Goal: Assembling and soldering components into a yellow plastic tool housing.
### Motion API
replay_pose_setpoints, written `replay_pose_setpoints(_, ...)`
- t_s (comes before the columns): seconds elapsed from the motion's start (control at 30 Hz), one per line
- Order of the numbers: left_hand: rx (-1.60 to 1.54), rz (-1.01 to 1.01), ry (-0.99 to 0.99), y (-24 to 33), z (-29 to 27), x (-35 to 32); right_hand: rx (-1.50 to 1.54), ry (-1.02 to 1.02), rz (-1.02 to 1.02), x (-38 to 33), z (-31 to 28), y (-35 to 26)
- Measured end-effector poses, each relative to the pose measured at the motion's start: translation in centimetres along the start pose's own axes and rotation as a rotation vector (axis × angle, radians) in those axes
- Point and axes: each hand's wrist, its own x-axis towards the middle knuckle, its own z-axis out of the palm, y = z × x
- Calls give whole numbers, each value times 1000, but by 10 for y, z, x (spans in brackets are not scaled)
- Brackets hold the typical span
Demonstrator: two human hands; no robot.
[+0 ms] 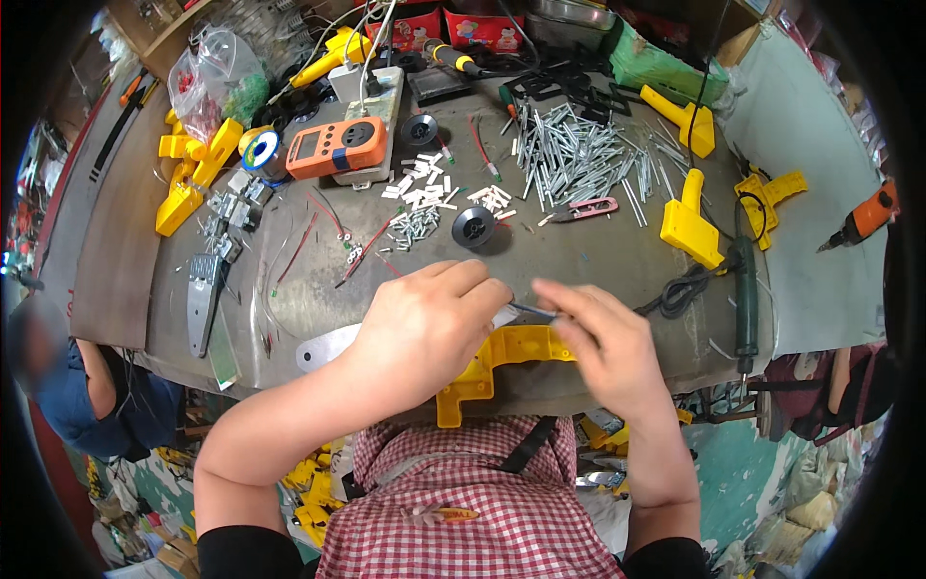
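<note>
An orange multimeter (pixel 336 148) lies at the back left of the grey worktable (pixel 588 256), beside a white power strip (pixel 378 99). A large pile of thin metal rods (pixel 569 154) lies at the back right, and small pink snips (pixel 588 207) lie just in front of it. Two solder spools (pixel 474 227) are near small white parts (pixel 422 183). Yellow plastic shells (pixel 690 224) lie at the right, and a green soldering iron (pixel 746 299) lies near the edge.

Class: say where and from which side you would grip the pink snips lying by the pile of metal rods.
Probably grip the pink snips across their pink handle end, coming from above. They lie flat with that end clear, while the blade tips point left toward the loose metal rods.
</note>
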Motion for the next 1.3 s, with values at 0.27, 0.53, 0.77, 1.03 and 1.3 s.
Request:
replay_pose_setpoints(0.27,5,24,-425,1,-55,-74,-319,-137,-144,1,-15,0)
replay_pose_setpoints(0.53,-48,-60,-420,22,-10,-88,-2,-190,148,46,40,2)
replay_pose_setpoints(0.77,99,-40,-158,8,35,-72,73,-337,263,78,72,20)
replay_pose_setpoints(1.03,-195,-434,253,-18,31,-110,61,-411,262,63,86,6)
replay_pose_setpoints(1.3,-450,-539,274,-31,33,-96,3,-416,135,34,82,-1)
